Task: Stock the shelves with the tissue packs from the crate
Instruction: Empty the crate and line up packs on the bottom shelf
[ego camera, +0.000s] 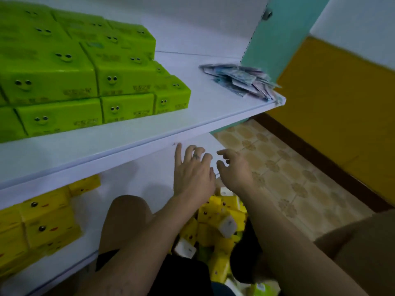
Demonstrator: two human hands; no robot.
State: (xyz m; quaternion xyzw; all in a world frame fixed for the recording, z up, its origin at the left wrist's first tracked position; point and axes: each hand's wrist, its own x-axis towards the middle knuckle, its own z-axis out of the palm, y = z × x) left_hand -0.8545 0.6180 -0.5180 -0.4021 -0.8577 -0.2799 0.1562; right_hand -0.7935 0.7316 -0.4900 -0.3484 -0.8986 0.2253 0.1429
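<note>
Both hands hang empty over the right end of the lower shelf [136, 174], just under the front edge of the upper shelf [213, 107]. The left hand [192, 174] is spread, its fingers [178, 152] straight and pointing up toward that edge. The right hand [235, 169] sits close beside it with fingers loosely curled, holding nothing. The green tissue packs [64, 82] fill the left part of the upper shelf in a neat stepped stack of several layers. They are glossy, brick-shaped blocks with their long axes running along the shelf's front edge. Each one shows a printed face with two dark eyes and a smile on its front and top. The yellow tissue packs [42, 223] stand stacked at the left end of the lower shelf, their faces also turned toward the front edge. Below the hands, between the forearms, lies a heap of yellow packs [215, 212], tumbled with their long axes pointing every way and some white ends showing. What holds the heap is too dark to make out. A pile of small sachets [241, 82] lies at the upper shelf's right front corner. A bare knee [126, 218] rises before the lower shelf, and the patterned tile floor [288, 178] lies to the right.
</note>
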